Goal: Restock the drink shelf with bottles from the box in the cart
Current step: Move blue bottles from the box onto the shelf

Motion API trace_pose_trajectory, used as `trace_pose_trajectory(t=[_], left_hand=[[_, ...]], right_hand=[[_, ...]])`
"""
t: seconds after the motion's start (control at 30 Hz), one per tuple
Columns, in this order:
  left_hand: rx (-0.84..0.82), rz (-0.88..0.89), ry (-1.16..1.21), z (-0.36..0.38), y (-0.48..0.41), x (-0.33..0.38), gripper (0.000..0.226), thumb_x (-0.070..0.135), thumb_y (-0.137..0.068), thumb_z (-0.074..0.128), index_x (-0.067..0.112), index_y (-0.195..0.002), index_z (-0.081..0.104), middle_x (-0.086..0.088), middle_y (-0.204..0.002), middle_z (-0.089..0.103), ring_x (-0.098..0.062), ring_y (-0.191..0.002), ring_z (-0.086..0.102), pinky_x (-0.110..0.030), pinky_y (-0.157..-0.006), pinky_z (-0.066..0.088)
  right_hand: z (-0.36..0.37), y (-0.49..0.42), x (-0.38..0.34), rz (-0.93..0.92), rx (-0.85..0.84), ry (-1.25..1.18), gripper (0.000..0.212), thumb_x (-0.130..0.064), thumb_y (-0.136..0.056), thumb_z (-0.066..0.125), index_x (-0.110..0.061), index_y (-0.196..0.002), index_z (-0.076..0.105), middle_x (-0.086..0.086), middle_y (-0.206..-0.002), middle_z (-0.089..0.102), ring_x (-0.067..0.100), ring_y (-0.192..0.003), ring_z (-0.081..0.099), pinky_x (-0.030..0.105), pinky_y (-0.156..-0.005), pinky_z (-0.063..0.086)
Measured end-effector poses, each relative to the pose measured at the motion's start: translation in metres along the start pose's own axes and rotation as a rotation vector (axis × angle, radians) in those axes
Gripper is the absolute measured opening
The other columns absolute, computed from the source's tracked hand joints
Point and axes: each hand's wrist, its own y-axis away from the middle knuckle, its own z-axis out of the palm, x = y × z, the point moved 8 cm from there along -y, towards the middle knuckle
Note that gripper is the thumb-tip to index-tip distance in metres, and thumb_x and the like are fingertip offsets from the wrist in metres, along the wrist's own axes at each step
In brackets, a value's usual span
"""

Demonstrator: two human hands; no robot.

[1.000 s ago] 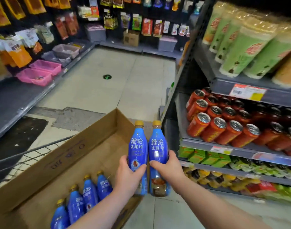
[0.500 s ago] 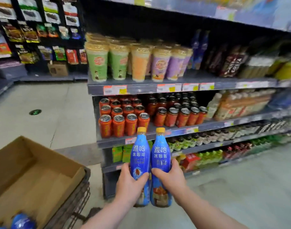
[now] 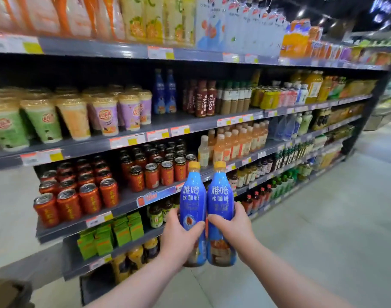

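Note:
My left hand (image 3: pixel 179 238) grips one blue iced-coffee bottle (image 3: pixel 192 196) with a yellow cap. A second matching bottle (image 3: pixel 219 196) is held upright in my right hand (image 3: pixel 231 230). The two bottles stand side by side, touching, in front of the drink shelf (image 3: pixel 190 123). On that shelf, two of the same blue bottles (image 3: pixel 164 94) stand at the back, with bare shelf in front of them. A corner of the cardboard box (image 3: pixel 3 292) shows at the bottom left.
Cup drinks (image 3: pixel 45 121) fill the shelf left of the blue bottles and brown coffee bottles (image 3: pixel 203 98) stand right of them. Red cans (image 3: pixel 90 192) line the shelf below. The aisle floor (image 3: pixel 323 218) opens to the right.
My view has swung right and up, from the cart and box to the shelf front. Both hands have kept their bottles, which now sit closer to the shelves.

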Motion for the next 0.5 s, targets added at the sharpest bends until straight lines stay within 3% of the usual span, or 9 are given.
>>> trace_pose_trajectory(t=[0.13, 0.23, 0.3, 0.4, 0.5], left_hand=[[-0.047, 0.05, 0.008, 0.027, -0.013, 0.02, 0.047, 0.02, -0.069, 0.079, 0.021, -0.103, 0.046, 0.011, -0.09, 0.057, 0.0, -0.079, 0.056, -0.019, -0.065, 0.041], [-0.063, 0.059, 0.011, 0.046, -0.03, 0.029, 0.049, 0.02, -0.07, 0.079, 0.023, -0.104, 0.044, 0.01, -0.091, 0.057, -0.007, -0.08, 0.057, -0.026, -0.071, 0.041], [-0.071, 0.064, 0.026, 0.059, -0.044, 0.034, 0.049, 0.021, -0.069, 0.079, 0.026, -0.104, 0.044, 0.011, -0.09, 0.058, -0.006, -0.081, 0.058, -0.026, -0.073, 0.041], [-0.089, 0.106, 0.045, 0.077, -0.073, 0.045, 0.042, 0.021, -0.069, 0.078, 0.029, -0.094, 0.045, 0.017, -0.088, 0.059, 0.005, -0.076, 0.057, -0.016, -0.064, 0.042], [-0.095, 0.128, 0.074, 0.093, -0.114, 0.055, 0.039, 0.019, -0.07, 0.077, 0.028, -0.089, 0.045, 0.01, -0.09, 0.062, -0.005, -0.078, 0.061, -0.025, -0.07, 0.048]], right_hand=[[-0.026, -0.017, -0.002, 0.001, 0.049, -0.033, 0.043, -0.022, -0.067, 0.076, -0.023, -0.102, 0.052, -0.008, -0.09, 0.065, 0.01, -0.082, 0.064, 0.038, -0.08, 0.055], [-0.04, -0.036, -0.003, 0.0, 0.08, -0.046, 0.046, -0.024, -0.067, 0.076, -0.024, -0.105, 0.051, -0.009, -0.092, 0.064, 0.01, -0.084, 0.064, 0.036, -0.08, 0.054], [-0.048, -0.052, -0.005, -0.007, 0.098, -0.044, 0.042, -0.025, -0.066, 0.077, -0.027, -0.099, 0.051, -0.009, -0.09, 0.064, 0.007, -0.08, 0.064, 0.032, -0.075, 0.055], [-0.056, -0.083, -0.013, -0.032, 0.117, -0.032, 0.037, -0.025, -0.066, 0.077, -0.03, -0.09, 0.049, -0.012, -0.088, 0.063, 0.004, -0.077, 0.063, 0.027, -0.068, 0.053], [-0.056, -0.125, -0.03, -0.081, 0.119, -0.011, 0.035, -0.025, -0.069, 0.077, -0.03, -0.089, 0.048, -0.016, -0.085, 0.062, -0.005, -0.069, 0.061, 0.013, -0.055, 0.045]])
